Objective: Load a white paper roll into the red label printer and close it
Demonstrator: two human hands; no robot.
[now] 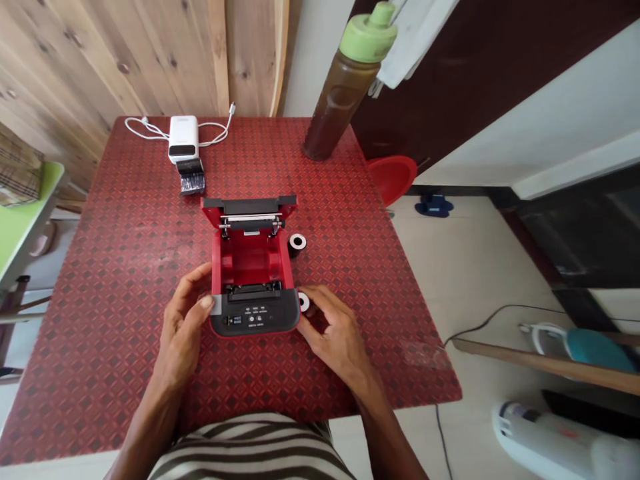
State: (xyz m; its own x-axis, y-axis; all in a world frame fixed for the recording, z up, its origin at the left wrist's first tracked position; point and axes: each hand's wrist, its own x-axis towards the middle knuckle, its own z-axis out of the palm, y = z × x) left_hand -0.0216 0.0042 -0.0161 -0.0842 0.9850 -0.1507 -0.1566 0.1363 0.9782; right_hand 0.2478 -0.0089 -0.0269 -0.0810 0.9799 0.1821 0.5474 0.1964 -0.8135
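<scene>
A red and black label printer [253, 260] stands on the patterned red table with its lid raised. Its red paper compartment shows nothing inside. My left hand [186, 319] grips the printer's left front side, the thumb on the grey corner patch and fingers along the red wall. On the other side, my right hand [333, 330] has its index finger and thumb against the printer's right front edge. A small white-faced paper roll [304, 302] sits between those fingers, partly hidden; I cannot tell whether they press on it. Another roll [298, 243] stands beside the printer, farther back.
A white handheld device [183, 137] with a white cable lies at the back left, a crumpled black-and-silver piece [191, 180] at its front. A tall brown bottle [340, 100] with a green cap stands at the back right. Beyond the right edge are a red stool [395, 177] and slippers [434, 205].
</scene>
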